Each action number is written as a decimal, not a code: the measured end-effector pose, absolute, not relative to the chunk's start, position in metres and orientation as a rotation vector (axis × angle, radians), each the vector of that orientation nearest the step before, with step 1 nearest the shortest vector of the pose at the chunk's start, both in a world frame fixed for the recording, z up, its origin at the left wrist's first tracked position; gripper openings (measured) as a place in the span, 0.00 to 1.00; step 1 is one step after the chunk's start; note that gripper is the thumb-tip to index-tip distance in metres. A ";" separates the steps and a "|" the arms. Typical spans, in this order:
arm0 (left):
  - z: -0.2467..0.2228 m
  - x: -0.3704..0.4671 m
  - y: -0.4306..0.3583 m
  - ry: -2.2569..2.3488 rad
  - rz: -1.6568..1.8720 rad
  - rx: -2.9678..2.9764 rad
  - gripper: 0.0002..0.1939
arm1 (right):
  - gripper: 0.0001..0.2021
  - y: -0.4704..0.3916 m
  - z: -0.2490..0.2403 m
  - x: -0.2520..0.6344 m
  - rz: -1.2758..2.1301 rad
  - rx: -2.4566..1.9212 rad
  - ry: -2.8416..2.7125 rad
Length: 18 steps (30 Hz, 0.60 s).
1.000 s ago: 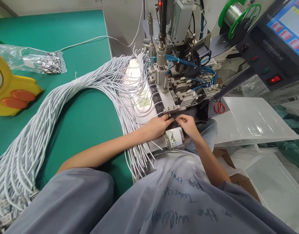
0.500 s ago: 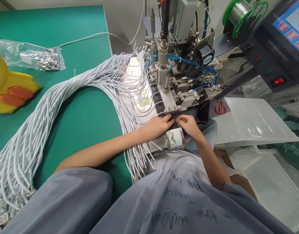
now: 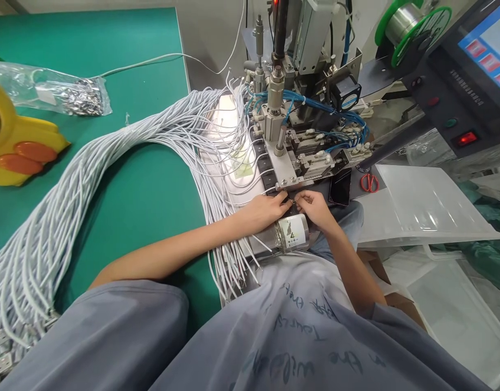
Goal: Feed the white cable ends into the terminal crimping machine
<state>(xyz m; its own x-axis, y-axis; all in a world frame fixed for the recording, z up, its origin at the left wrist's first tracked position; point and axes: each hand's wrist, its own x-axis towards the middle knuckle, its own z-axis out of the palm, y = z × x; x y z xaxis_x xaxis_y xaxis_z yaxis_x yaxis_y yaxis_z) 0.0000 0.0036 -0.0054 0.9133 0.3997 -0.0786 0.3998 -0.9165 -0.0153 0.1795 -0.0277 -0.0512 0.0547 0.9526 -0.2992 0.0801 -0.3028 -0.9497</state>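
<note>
At the front of a metal bench machine (image 3: 277, 163) with blue air hoses, my two hands work close together. My left hand (image 3: 267, 210) reaches over the white cables (image 3: 229, 233), its fingers bent together at the dark track (image 3: 266, 165) below the machine; what they grip is too small to make out. Just to the right, my right hand (image 3: 314, 208) pinches a tiny piece between thumb and forefinger, its kind unclear. A clear container with a white label (image 3: 294, 231) lies right below both hands. Several cable ends lie across the track beside my left hand.
A thick bundle of white cables (image 3: 123, 136) crosses the green table (image 3: 139, 195). At left are a bag of small metal parts (image 3: 85, 98) and a yellow toy-like object (image 3: 25, 136). Red scissors (image 3: 369, 183), a phone (image 3: 340, 187), a wire spool (image 3: 405, 24) and a control screen (image 3: 488, 49) are at right.
Both hands stay in nearly the same place, with only slight finger movement at the small piece. The view has shifted a little; the cables and machine stand as before.
</note>
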 end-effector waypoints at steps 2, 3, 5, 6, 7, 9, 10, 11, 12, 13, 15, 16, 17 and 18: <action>-0.003 -0.001 0.003 0.640 -0.095 3.073 0.21 | 0.14 -0.027 -0.053 0.180 1.420 -1.485 -1.126; 0.000 -0.001 0.003 0.646 -0.092 3.069 0.21 | 0.14 -0.027 -0.055 0.180 1.441 -1.461 -1.157; 0.006 -0.001 0.001 0.676 -0.146 3.048 0.17 | 0.16 -0.027 -0.059 0.181 1.463 -1.414 -1.207; 0.010 -0.002 0.000 0.707 -0.191 3.030 0.14 | 0.16 -0.027 -0.062 0.181 1.458 -1.397 -1.230; 0.012 -0.002 -0.001 0.748 -0.232 3.009 0.11 | 0.16 -0.027 -0.063 0.181 1.441 -1.386 -1.259; 0.016 -0.003 -0.004 0.829 -0.258 2.972 0.08 | 0.16 -0.028 -0.066 0.182 1.370 -1.392 -1.336; 0.016 -0.003 -0.005 0.861 -0.237 2.960 0.08 | 0.15 -0.028 -0.066 0.183 1.310 -1.415 -1.374; 0.016 -0.003 -0.005 0.880 -0.207 2.954 0.07 | 0.15 -0.029 -0.065 0.183 1.238 -1.452 -1.396; 0.016 -0.004 -0.006 0.886 -0.180 2.951 0.07 | 0.14 -0.030 -0.064 0.184 1.161 -1.497 -1.400; 0.015 -0.004 -0.006 0.887 -0.161 2.949 0.07 | 0.14 -0.031 -0.063 0.185 1.088 -1.541 -1.390; 0.013 -0.004 -0.006 0.879 -0.151 2.942 0.07 | 0.14 -0.033 -0.061 0.186 1.001 -1.599 -1.360; 0.012 -0.004 -0.005 0.875 -0.161 2.937 0.07 | 0.13 -0.033 -0.060 0.186 1.006 -1.605 -1.356; 0.012 -0.004 -0.004 0.876 -0.175 2.933 0.07 | 0.14 -0.034 -0.060 0.186 1.047 -1.593 -1.365; 0.011 -0.004 -0.004 0.880 -0.189 2.929 0.07 | 0.14 -0.033 -0.060 0.185 1.106 -1.566 -1.376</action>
<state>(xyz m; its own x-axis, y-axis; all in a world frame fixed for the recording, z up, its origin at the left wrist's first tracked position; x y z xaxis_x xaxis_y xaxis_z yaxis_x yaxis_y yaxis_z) -0.0038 -0.0039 0.0114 0.8275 0.5437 -0.1402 0.5532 -0.8322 0.0384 0.1846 -0.0331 -0.0600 0.0432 0.9917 -0.1209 0.3311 -0.1284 -0.9348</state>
